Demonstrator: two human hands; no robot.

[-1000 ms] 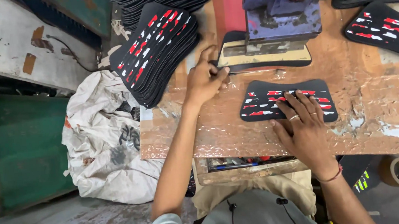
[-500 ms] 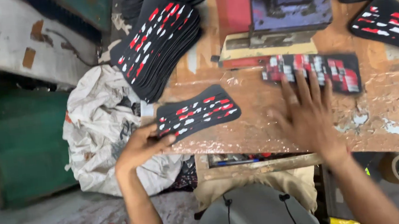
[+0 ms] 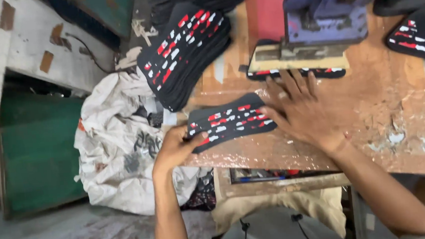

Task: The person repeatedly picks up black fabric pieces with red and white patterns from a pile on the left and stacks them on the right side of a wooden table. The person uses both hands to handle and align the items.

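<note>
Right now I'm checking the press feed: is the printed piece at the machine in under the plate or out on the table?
In. The printed piece lies under the press plate; only its front edge shows.

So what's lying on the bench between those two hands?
In the head view, one black patterned piece: the left hand grips its left end, the right hand touches its right end.

White sack (image 3: 119, 157) beside green box (image 3: 38, 153).

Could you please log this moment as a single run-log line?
left hand: grips printed black piece at table edge | right hand: flat on table, touching that piece | second piece: under press | stack: left of press
</note>
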